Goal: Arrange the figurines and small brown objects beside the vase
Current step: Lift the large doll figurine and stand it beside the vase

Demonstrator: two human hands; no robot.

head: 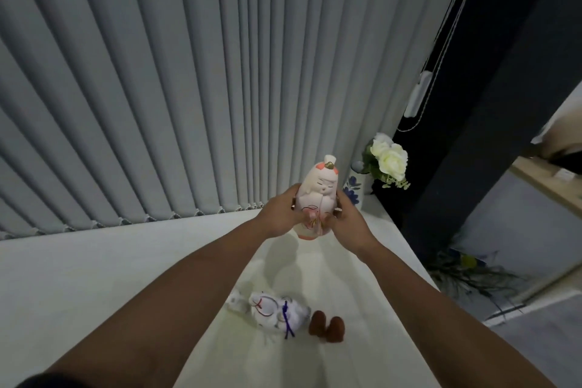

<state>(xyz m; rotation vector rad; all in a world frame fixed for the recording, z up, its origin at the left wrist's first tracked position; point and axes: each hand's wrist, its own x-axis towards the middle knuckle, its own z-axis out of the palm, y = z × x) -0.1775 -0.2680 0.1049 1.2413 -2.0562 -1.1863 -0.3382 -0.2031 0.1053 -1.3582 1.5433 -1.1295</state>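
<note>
Head view. Both hands are up over the far part of the white surface [94, 277], carrying the pink figurine [318, 198] upright between them. Left hand [280, 214] wraps the figurine's left flank, right hand [348, 217] the right flank; fingers of both are closed on its body, the base clear of the surface with its shadow below. The vase [353, 187] — white with blue flower painting, white roses [389, 157] in it — stands at the far right corner, just beside and behind the held figurine.

Progress, judged: early. Nothing is set beside the vase yet; the pink figurine is near its spot but not yet down. Left to do: the white figurine [271, 312] lies tipped on its side at the near end, well apart from the vase, and the two small brown objects [327, 326] sit touching each other just beside it.

Surroundings: grey vertical blinds [157, 88] close behind the surface, hem just above its back edge; a blind cord [441, 66] hangs by the dark wall on the right. Likely obstacles — drooping rose stems over the vase side and the surface's right edge nearby. Path from the near pieces to the vase looks unobstructed.
</note>
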